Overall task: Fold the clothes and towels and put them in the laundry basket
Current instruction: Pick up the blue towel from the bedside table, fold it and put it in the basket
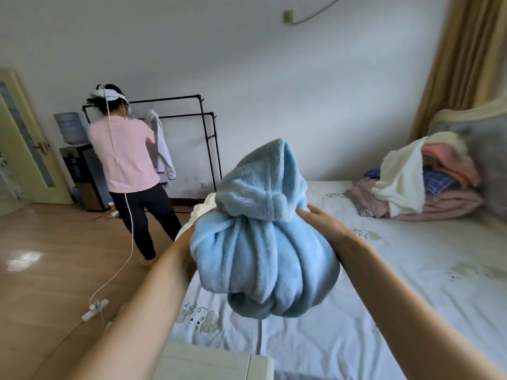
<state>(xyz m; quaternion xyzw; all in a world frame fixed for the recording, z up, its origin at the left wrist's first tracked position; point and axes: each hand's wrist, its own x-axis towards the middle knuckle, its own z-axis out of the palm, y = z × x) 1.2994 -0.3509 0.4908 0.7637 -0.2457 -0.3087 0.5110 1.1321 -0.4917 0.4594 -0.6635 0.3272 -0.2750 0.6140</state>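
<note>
A fluffy light blue towel (263,242) hangs bunched in the air above the bed, gathered at a neck near its top. My right hand (315,218) grips that gathered neck from the right. My left hand is hidden behind the towel's left side; only its forearm (153,292) shows, reaching up to the cloth. A pile of clothes and towels (417,185), white, pink and blue plaid, lies at the head of the bed. No laundry basket can be made out.
The bed (411,283) has a white sheet with a floral print. Another person (129,165) in a pink top stands at a black clothes rack (208,138), trailing a white cable and power strip (94,308) across the wooden floor. A pale footboard (214,363) is near me.
</note>
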